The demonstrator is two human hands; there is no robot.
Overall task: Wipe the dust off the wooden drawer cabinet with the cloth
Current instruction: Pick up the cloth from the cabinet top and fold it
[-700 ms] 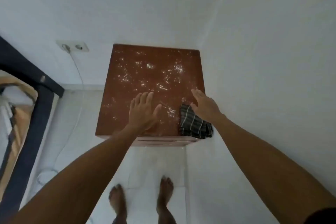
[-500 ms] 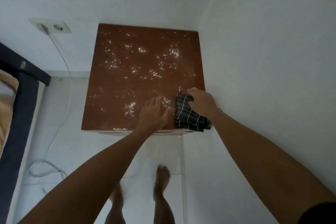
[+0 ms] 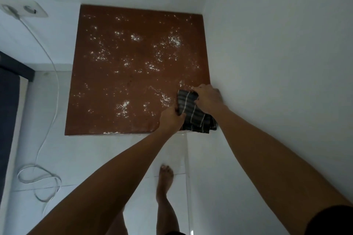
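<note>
Now both hands grip the striped cloth (image 3: pixel 193 112) at the front right corner of the wooden drawer cabinet (image 3: pixel 124 82): left hand (image 3: pixel 171 118) pinches its near-left edge, right hand (image 3: pixel 207 99) clutches its far edge. White dust (image 3: pixel 173 40) is spread over the whole top. Risk, as I judge it: a fast swipe could fling dust off the cabinet's front edge onto the floor. Compared with half a second ago, the left hand has moved from flat on the cabinet top onto the cloth.
</note>
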